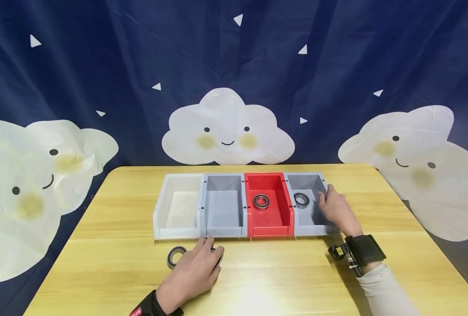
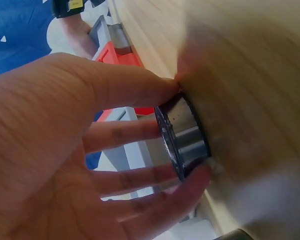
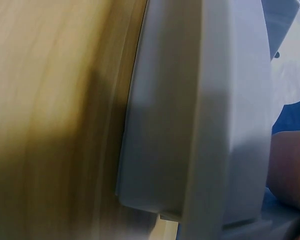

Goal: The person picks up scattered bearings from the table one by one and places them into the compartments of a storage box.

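On the table, my left hand (image 1: 196, 270) holds a ball bearing (image 2: 185, 132) by its rim, thumb on one side and fingers round the other. A second bearing (image 1: 174, 257) lies flat just left of that hand. My right hand (image 1: 336, 210) is over the right side wall of the right grey bin (image 1: 315, 229), thumb on the inner side; its other fingers are mostly hidden. Inside this bin a bearing (image 1: 301, 200) leans near the left wall. Another bearing (image 1: 261, 202) lies in the red bin (image 1: 271, 231).
Left of the red bin stand another grey bin (image 1: 224, 231) and a white bin (image 1: 178, 232), all joined in one row on the wooden table (image 1: 115, 263). Behind the table hangs a dark blue curtain (image 1: 202, 48) with cloud figures.
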### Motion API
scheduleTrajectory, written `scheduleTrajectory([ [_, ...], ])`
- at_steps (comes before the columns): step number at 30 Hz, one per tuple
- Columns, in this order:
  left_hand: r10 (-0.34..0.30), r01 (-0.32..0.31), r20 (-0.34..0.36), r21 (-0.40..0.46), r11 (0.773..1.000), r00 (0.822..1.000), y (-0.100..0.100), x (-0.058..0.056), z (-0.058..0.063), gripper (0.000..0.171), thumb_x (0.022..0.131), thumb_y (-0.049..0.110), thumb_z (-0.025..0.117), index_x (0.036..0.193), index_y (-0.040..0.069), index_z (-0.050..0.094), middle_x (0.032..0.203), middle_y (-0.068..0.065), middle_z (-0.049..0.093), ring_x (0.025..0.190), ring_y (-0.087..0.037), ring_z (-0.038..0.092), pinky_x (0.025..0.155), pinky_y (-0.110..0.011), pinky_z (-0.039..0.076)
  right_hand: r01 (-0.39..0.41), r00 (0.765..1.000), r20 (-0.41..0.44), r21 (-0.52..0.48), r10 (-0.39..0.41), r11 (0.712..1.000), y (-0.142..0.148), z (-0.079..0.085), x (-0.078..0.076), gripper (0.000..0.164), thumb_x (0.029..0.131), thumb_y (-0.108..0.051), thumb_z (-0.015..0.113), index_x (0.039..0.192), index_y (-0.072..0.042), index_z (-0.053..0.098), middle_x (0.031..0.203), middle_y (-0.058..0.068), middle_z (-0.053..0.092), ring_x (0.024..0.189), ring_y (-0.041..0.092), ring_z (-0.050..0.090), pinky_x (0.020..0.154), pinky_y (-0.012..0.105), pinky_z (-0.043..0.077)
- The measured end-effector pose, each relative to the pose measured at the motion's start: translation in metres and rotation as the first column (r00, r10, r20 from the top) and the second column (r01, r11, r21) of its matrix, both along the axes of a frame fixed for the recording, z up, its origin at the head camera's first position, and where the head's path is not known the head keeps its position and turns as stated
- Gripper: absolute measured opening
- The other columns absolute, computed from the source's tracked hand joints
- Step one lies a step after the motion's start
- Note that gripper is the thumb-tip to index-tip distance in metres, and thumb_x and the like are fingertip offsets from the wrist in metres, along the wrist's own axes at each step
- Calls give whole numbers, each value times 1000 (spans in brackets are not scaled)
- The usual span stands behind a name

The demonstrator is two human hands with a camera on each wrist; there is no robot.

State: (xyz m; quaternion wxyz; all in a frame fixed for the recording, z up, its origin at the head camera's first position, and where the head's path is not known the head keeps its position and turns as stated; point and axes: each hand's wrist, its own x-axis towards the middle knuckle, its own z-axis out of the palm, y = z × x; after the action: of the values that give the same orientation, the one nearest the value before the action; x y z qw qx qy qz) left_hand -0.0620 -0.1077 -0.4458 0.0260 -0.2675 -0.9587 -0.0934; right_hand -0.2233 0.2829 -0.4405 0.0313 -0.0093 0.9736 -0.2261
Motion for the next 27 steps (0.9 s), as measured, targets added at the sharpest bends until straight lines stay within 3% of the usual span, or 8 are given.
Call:
scheduleTrajectory([
  [7, -34, 34, -29, 4, 999, 999, 0, -1, -3, 11, 90, 17, 72, 92, 11, 64, 94, -8, 54, 81, -21, 50, 52, -26, 41, 16, 999, 31, 0, -16, 1000, -1, -1, 0, 51, 108, -25, 35, 135, 18, 36, 118, 48, 54, 103, 59, 61, 76, 60, 51],
  [18, -42, 40, -86, -31, 999, 995, 2, -1, -4, 13, 84, 18, 75, 89, 9, 67, 93, -11, 55, 86, -26, 56, 47, -26, 44, 21, 1000, 16, -3, -21, 1000, -1, -3, 0, 50, 107, -25, 35, 135, 17, 37, 118, 48, 55, 101, 58, 62, 76, 60, 51],
  [22, -62, 59, -106, -36, 998, 992, 2, -3, 1, 14, 86, 19, 73, 95, 9, 69, 96, -11, 57, 89, -27, 58, 53, -28, 49, 27, 1000, 15, -8, -27, 1000, -1, -1, 0, 49, 107, -25, 35, 134, 16, 38, 116, 46, 56, 99, 56, 63, 74, 58, 51],
  [27, -70, 67, -134, -26, 997, 988, 1, -7, 16, 22, 87, 21, 72, 104, 6, 72, 98, -11, 58, 89, -26, 56, 60, -31, 53, 24, 1000, 15, -14, -24, 1000, -1, 0, -2, 49, 107, -26, 34, 134, 15, 38, 116, 44, 57, 96, 52, 65, 72, 55, 52],
])
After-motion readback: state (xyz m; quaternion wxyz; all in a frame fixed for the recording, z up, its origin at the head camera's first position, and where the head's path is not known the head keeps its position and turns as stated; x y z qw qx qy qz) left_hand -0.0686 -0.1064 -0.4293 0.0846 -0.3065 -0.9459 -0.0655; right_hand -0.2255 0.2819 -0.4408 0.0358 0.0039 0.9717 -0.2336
